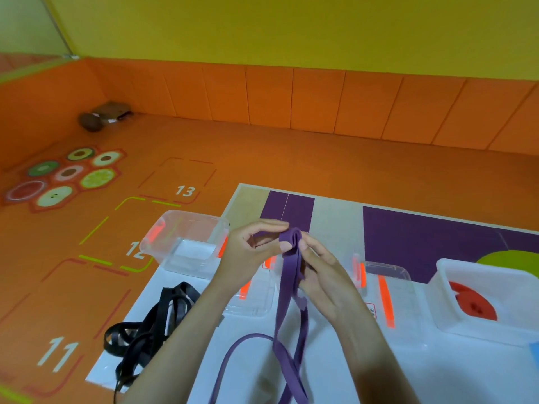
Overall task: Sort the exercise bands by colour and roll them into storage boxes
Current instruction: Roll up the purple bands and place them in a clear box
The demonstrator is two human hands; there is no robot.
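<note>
Two hands are working one purple band (287, 290) above the table (335, 371), pinching its top end where the first small turns of a roll are forming. Left hand (248, 252) is closing thumb and fingertips on the left side of the little coil, while the right hand (320, 275) is pressing it from the right, its fingers curling loosely around the strap below (seemingly to keep the tension even). Holding it raised is letting the free length hang, so the band's long axis is running nearly vertical, top end at the fingers, the tail trailing down toward the viewer and looping onto the table. A tangle of black bands (145, 333) is lying to the left, untouched. An empty clear box (186, 243) is waiting behind the left hand, and a white box (481, 301) at right is already holding a rolled red band (474, 304). Rolling looks barely begun.
</note>
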